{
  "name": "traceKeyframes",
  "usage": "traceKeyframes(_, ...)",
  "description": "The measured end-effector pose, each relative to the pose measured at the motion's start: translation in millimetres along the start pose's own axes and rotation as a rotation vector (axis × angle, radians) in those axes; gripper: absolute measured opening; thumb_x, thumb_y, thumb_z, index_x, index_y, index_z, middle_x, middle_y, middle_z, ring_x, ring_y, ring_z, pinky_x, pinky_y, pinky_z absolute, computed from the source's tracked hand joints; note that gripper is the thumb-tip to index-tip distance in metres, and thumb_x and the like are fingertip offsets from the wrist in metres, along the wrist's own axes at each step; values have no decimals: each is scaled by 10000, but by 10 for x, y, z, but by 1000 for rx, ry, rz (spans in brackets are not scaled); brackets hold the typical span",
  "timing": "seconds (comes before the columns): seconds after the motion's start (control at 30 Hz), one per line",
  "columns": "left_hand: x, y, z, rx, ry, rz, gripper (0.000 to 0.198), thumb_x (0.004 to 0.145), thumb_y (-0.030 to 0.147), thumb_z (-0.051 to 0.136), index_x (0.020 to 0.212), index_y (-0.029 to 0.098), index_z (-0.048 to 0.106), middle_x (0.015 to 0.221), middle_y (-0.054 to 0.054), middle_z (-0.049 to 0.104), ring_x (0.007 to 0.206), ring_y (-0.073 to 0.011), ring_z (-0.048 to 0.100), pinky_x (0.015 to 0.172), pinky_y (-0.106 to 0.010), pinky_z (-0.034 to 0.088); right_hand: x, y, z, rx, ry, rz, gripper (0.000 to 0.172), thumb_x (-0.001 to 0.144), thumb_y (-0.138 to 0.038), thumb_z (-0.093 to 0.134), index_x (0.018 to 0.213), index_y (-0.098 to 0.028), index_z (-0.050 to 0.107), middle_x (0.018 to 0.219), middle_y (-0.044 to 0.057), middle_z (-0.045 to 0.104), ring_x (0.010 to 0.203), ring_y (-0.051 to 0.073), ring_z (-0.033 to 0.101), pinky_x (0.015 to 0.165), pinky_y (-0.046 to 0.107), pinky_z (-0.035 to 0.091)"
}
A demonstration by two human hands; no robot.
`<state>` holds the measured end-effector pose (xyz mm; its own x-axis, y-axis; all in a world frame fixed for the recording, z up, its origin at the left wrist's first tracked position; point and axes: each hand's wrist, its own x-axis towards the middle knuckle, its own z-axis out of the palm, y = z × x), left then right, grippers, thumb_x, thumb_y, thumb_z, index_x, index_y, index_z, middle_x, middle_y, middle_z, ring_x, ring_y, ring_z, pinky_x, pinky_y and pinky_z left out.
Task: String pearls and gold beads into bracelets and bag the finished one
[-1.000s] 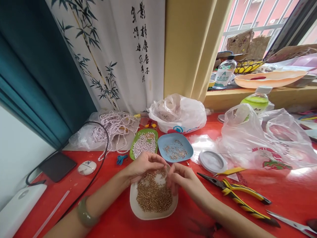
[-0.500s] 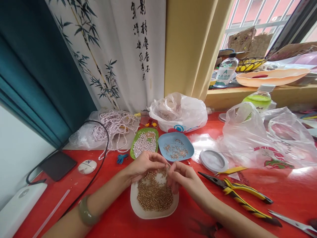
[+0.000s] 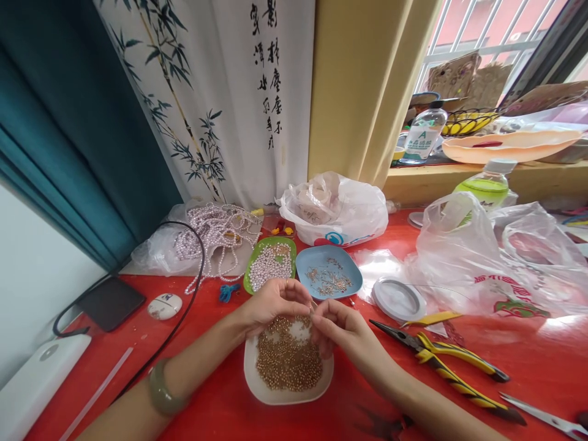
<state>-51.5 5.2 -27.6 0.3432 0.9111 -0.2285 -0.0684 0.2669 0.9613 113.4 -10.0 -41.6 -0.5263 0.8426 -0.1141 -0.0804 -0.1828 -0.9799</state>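
Nearest, by the front edge of the red table [image 3: 528,355], sits a white dish [image 3: 275,395] heaped with small gold beads [image 3: 287,361]. Both hands meet over its far rim: the left hand [image 3: 271,304] and the right hand [image 3: 342,331] have their fingertips pinched together and nearly touching each other, closed on something too small to make out, just above the beads. A green bangle [image 3: 158,389] circles the left wrist. To the right of the dish lie yellow-and-black pliers [image 3: 452,367], jaws pointing toward the hands, with scissors [image 3: 546,416] at the front right corner. To the left a black cable [image 3: 184,318] runs across the table past a small white oval case [image 3: 164,305] and a dark pad [image 3: 110,302]. Just beyond the hands stand a green tray [image 3: 271,264] of pale pearls and a blue tray [image 3: 328,280] of small metal findings, side by side; a round white lid [image 3: 397,298] lies to their right. Farther back, pearl strands [image 3: 215,236] lie piled on clear plastic at the left, a white plastic bag [image 3: 335,208] sits against the curtain, and a large crumpled clear bag [image 3: 496,257] covers the right side. A green-capped bottle [image 3: 484,184] stands behind it.
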Motion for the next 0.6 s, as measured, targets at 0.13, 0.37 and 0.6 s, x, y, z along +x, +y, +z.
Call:
traceKeyframes(0.13,-8,74,-61,120,-79,19,185,566,183,709,716,132,614,716,-20,632,655,-108,552,629,-240,412,-27,16,25,-38,17,-39,286,742,-444,543,666,-184,451,566,-32,541,444,74,506,434,205,403)
traceKeyframes(0.37,59,226,-312,461,121,141,157,684,268,603,772,138,608,752,-37,630,674,-138,556,562,-232,421,-122,41,102,-230,83,-113,160,796,-288,490,669,-194,466,570,-36,519,506,96,512,497,214,411)
traceKeyframes(0.6,272,286,-659,930,395,289,137,722,185,509,774,171,634,818,-42,664,768,-178,588,714,-285,429,-124,89,88,-301,94,-133,186,797,-330,487,658,-209,464,549,-25,539,493,118,530,481,224,407)
